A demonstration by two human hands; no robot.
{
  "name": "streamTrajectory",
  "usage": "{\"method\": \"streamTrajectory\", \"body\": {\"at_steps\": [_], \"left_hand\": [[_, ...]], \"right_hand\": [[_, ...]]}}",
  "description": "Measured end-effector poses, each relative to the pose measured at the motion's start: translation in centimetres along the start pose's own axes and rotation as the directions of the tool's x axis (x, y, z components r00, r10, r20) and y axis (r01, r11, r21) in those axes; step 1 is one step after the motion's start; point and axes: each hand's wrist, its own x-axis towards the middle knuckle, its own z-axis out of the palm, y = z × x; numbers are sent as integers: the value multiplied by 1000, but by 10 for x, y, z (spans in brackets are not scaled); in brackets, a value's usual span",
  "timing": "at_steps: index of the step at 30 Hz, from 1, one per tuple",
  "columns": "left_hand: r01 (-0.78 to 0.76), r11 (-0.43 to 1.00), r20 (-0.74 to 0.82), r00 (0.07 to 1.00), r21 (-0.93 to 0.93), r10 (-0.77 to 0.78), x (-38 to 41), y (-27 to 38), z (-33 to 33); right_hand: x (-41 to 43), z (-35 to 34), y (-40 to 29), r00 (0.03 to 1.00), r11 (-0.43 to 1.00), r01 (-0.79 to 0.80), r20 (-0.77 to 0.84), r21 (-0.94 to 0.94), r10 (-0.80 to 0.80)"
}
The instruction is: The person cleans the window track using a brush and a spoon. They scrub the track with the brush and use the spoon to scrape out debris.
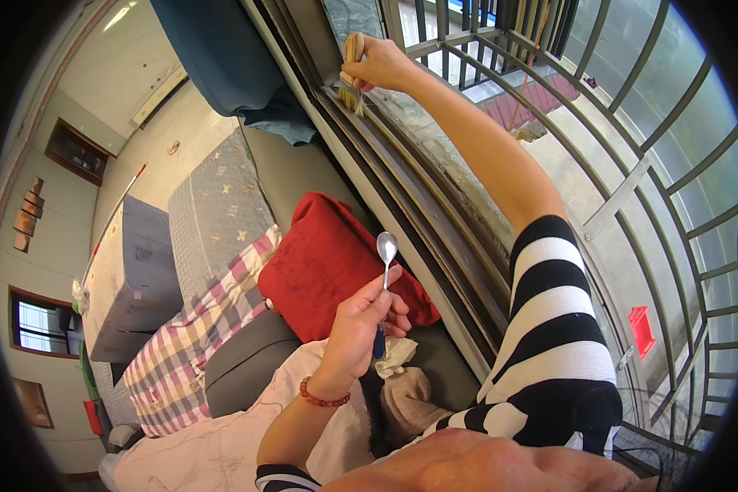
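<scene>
My right hand [375, 61] grips a flat paintbrush [353, 83] by its wooden handle. Its pale bristles press into the far end of a dirty metal window track [427, 190]. In my left hand [363, 323], nearer to me, is a metal spoon [387, 249] with a dark blue handle, bowl upward. The spoon is held above the sofa, apart from the track. Beneath it lie a red cushion [323, 264], a crumpled white tissue [396, 357] and a brown cloth [411, 396].
Metal window bars [630, 237] curve along the right, beyond a rough stone sill [400, 117]. Outside lies a red plastic piece [641, 331]. Dark blue fabric [221, 55] hangs beside the window frame. A checked cloth [184, 344] and a patterned cover [218, 203] lie across the sofa.
</scene>
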Motion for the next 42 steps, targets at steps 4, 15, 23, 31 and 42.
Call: {"method": "streamTrajectory", "body": {"at_steps": [4, 15, 23, 31, 42], "left_hand": [[-4, 1000, -3, 1000, -3, 4, -6, -3, -7], [-14, 999, 19, 1000, 29, 13, -22, -15, -13], [-19, 1000, -17, 1000, -5, 19, -30, -17, -24], [-29, 999, 1, 1000, 13, 29, -30, -20, -20], [-5, 1000, 23, 1000, -25, 6, -35, -27, -16]], "right_hand": [[-15, -13, -18, 996, 973, 64, -53, -220, -78], [-68, 1, -57, 981, 924, 171, 151, -343, -125], [-109, 7, -100, 956, 853, 249, 256, -459, -141], [-72, 16, -79, 930, 801, 365, 145, -475, -338], [-12, 37, -31, 963, 873, 268, 107, -407, -246]]}}
